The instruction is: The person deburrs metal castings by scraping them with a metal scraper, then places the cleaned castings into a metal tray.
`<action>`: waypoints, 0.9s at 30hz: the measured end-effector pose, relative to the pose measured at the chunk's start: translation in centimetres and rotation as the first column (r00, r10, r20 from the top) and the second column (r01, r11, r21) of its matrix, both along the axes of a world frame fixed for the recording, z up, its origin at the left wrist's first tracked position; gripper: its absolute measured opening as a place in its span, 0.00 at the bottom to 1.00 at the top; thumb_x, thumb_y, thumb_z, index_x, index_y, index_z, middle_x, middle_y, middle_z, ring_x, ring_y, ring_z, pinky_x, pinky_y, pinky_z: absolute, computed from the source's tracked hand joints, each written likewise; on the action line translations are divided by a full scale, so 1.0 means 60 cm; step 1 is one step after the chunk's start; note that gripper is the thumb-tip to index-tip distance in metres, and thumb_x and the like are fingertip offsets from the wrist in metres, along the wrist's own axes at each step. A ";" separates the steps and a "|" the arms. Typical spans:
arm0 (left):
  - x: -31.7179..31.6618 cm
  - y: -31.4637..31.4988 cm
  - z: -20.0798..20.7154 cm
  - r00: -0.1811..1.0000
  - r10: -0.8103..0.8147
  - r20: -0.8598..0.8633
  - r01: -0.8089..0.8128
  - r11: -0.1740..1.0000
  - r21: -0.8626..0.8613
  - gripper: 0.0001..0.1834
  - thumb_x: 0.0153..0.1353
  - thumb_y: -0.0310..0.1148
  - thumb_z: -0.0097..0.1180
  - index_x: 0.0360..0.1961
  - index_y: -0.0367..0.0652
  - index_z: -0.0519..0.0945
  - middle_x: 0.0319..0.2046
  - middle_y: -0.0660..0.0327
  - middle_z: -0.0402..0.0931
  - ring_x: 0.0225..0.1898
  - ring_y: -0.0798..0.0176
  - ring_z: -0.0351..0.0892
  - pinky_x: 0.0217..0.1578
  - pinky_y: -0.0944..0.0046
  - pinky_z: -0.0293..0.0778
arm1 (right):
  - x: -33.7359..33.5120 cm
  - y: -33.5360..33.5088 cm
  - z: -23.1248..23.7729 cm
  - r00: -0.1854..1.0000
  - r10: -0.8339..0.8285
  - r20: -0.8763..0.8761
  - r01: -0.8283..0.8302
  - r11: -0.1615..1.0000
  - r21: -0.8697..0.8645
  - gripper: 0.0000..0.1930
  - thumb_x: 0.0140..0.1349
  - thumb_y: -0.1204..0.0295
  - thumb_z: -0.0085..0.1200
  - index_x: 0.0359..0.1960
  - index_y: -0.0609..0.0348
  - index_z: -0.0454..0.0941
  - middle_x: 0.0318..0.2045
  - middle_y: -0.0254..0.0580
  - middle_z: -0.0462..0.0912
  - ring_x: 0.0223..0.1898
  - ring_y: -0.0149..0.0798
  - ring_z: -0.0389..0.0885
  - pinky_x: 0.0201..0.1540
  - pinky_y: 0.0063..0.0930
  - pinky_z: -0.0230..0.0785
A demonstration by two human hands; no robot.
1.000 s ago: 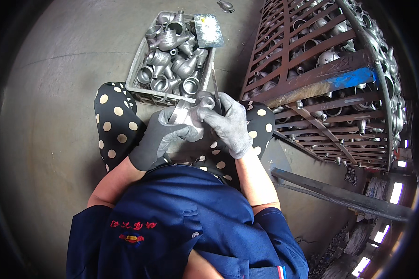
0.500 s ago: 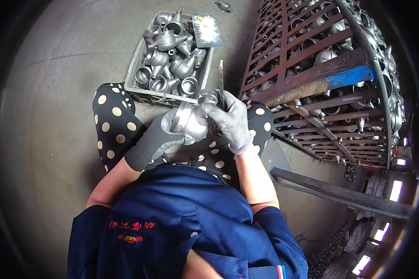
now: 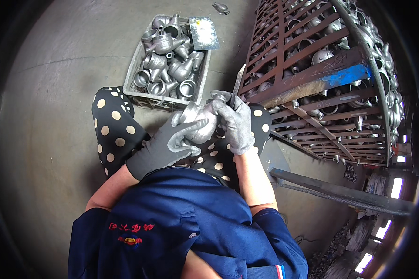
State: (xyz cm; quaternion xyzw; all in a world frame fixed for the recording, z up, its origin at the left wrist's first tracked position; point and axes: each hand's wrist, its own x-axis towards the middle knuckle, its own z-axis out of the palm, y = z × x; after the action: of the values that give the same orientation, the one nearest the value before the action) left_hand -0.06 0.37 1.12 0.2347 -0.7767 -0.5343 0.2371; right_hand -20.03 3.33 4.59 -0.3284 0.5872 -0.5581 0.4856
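Above our lap (image 3: 212,159), the fitting (image 3: 203,126) could slip because our left hand (image 3: 165,143) touches it with spread fingers; our right hand (image 3: 237,124) pinches its far end and clasps a flat tool (image 3: 239,80).

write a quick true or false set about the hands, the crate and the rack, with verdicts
1. The left hand and right hand are both gloved. True.

2. The right hand grips a slim, flat tool. True.

3. The left hand is holding nothing. False: it holds a grey metal fitting.

4. Slats form the side of the large rack. True.

5. The plastic crate stands to the right of the rack. False: the crate is on the left.

6. The trousers are striped. False: the trousers have pale dots on dark cloth.
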 end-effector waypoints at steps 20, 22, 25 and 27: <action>0.024 -0.034 -0.059 0.763 0.584 -0.278 -0.199 0.621 0.759 0.21 0.71 0.41 0.46 0.55 0.36 0.73 0.46 0.53 0.78 0.43 0.63 0.80 0.36 0.63 0.81 | -0.034 -0.001 -0.062 0.967 -0.132 0.218 0.108 0.987 0.121 0.09 0.62 0.64 0.57 0.39 0.54 0.78 0.15 0.22 0.65 0.10 0.18 0.54 0.12 0.17 0.45; 0.029 -0.041 -0.056 0.748 0.596 -0.292 -0.187 0.612 0.768 0.19 0.71 0.39 0.46 0.53 0.35 0.75 0.44 0.53 0.79 0.39 0.64 0.81 0.34 0.66 0.80 | -0.029 -0.001 -0.057 0.963 -0.107 0.246 0.068 0.984 0.164 0.10 0.63 0.61 0.57 0.35 0.54 0.78 0.14 0.21 0.64 0.10 0.18 0.55 0.12 0.17 0.45; 0.040 -0.046 -0.065 0.778 0.570 -0.264 -0.156 0.583 0.798 0.18 0.71 0.37 0.47 0.54 0.34 0.74 0.43 0.54 0.79 0.35 0.64 0.82 0.32 0.68 0.80 | -0.024 -0.001 -0.051 0.967 -0.060 0.247 0.017 0.985 0.171 0.12 0.64 0.60 0.57 0.30 0.53 0.77 0.13 0.23 0.66 0.10 0.19 0.55 0.12 0.17 0.45; 0.038 -0.043 -0.065 0.741 0.612 -0.276 -0.170 0.569 0.805 0.17 0.71 0.36 0.48 0.53 0.34 0.74 0.41 0.54 0.79 0.32 0.64 0.82 0.30 0.69 0.79 | -0.022 0.000 -0.048 0.970 -0.028 0.242 -0.015 0.985 0.172 0.12 0.64 0.60 0.57 0.29 0.53 0.77 0.13 0.23 0.67 0.10 0.18 0.55 0.12 0.17 0.45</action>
State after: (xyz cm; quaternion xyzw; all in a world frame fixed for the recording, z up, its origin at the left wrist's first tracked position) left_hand 2.23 -2.20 -2.78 0.3264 -0.3194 -0.7717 0.4426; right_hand -21.36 3.32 1.70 -0.2123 0.5706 -0.5426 0.5787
